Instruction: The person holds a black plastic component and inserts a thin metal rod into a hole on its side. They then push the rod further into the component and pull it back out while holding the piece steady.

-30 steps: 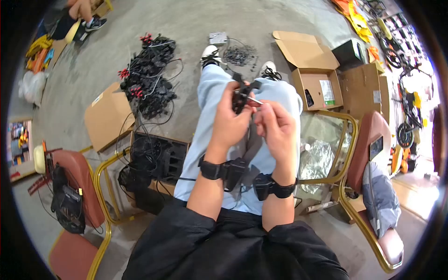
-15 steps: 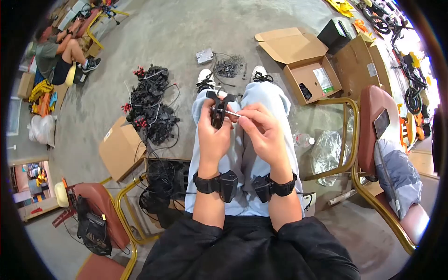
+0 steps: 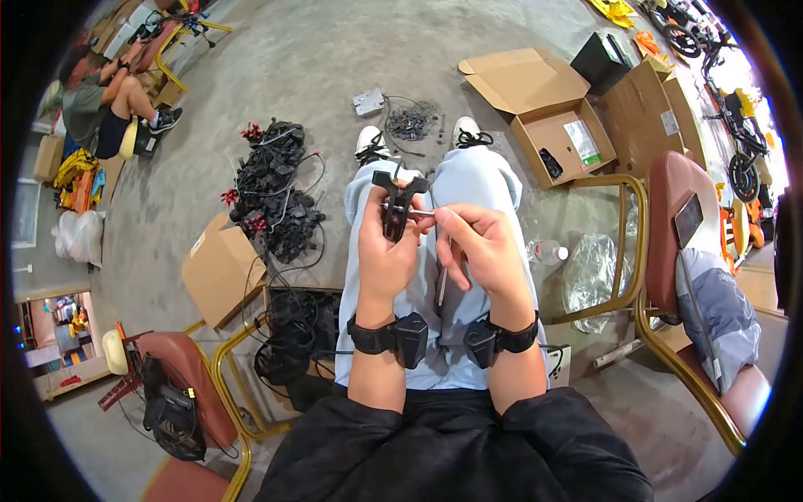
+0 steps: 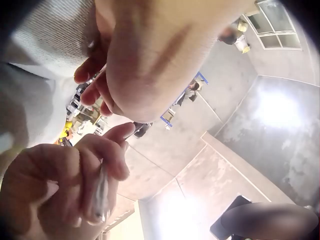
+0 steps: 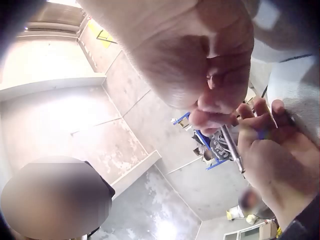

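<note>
My left hand (image 3: 387, 261) grips a black bracket-like part (image 3: 396, 209) with forked ends, held upright above my lap. Thumb and forefinger of my right hand (image 3: 483, 243) pinch a slim metal rod (image 3: 422, 212), whose far end meets the black part's side. The right wrist view shows this shiny metal rod (image 5: 231, 147) jutting from the right fingertips towards the left hand (image 5: 280, 165). In the left wrist view, bright metal (image 4: 100, 197) lies along the right hand's curled fingers (image 4: 80, 175). I cannot tell what kind of tool the rod is.
On the floor ahead lie small dark parts (image 3: 412, 121) and a grey metal box (image 3: 368, 103). A pile of black parts and cables (image 3: 272, 188) spreads leftwards. An open carton (image 3: 535, 134) stands to the right. Chairs (image 3: 686, 217) flank me; a bottle (image 3: 548, 252) stands by my right leg.
The head view has shifted, bringing the seated person at far left into sight. Both hands sit lower in view; my right hand has turned slightly, its lower fingers dropping below the rod.
</note>
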Demonstrator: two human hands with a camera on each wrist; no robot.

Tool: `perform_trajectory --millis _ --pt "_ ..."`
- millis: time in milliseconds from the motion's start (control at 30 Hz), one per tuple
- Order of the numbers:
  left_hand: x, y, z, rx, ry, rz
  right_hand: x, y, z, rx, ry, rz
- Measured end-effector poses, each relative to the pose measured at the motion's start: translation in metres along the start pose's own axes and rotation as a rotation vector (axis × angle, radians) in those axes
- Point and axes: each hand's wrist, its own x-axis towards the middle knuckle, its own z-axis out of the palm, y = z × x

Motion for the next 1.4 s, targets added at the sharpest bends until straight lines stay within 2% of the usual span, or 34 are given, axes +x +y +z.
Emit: perform_trajectory --millis 167,267,333,367,433,533,567,633,667,733,967,1133,1267,1333,1367,1400 --pt "0.001 0.0 0.0 0.046 0.014 -0.042 0.0 0.001 0.0 0.051 0.01 0.019" --pt "0.002 0.002 0.0 0.044 0.038 -0.065 -0.001 0.006 0.005 -0.005 0.087 0.016" --pt "0.001 0.002 -0.002 0.049 0.036 -0.047 0.002 0.019 0.004 -0.419 0.159 -0.396" --pt "0.0 0.002 -0.003 0.049 0.042 -0.048 0.002 0.017 0.006 -0.419 0.155 -0.393" --pt "0.0 0.0 -0.005 -0.006 0.05 -0.044 0.002 0.012 0.009 -0.678 0.211 -0.613" --pt "0.0 -0.002 -0.008 -0.019 0.062 -0.037 0.006 0.016 0.005 -0.604 0.187 -0.722" --pt "0.001 -0.004 -0.009 -0.018 0.065 -0.035 0.004 0.016 0.004 -0.603 0.183 -0.723" --pt "0.001 -0.007 -0.009 -0.012 0.049 -0.006 -0.001 0.018 0.002 -0.158 0.133 -0.268" --pt "0.001 -0.007 -0.008 -0.012 0.047 -0.007 -0.002 0.015 0.002 -0.157 0.136 -0.268" --pt "-0.001 -0.008 -0.007 0.025 0.038 0.001 -0.004 0.008 0.002 -0.142 0.103 -0.104" --pt "-0.003 -0.003 -0.002 0.01 0.038 -0.022 0.0 0.011 0.0 -0.043 0.044 -0.048" --pt "-0.001 -0.005 0.001 0.091 0.025 0.009 0.002 0.009 -0.004 0.108 0.024 0.076" --pt "0.001 -0.003 -0.001 0.178 0.013 -0.018 -0.001 0.008 0.004 -0.065 0.134 0.005" --pt "0.0 0.0 0.0 0.108 0.079 -0.069 0.003 0.021 0.003 -0.391 0.164 -0.364" --pt "0.0 -0.001 -0.001 0.109 0.082 -0.067 0.004 0.019 0.004 -0.391 0.16 -0.365" --pt "0.0 -0.003 -0.002 0.076 0.086 -0.063 0.004 0.017 0.006 -0.517 0.189 -0.483"
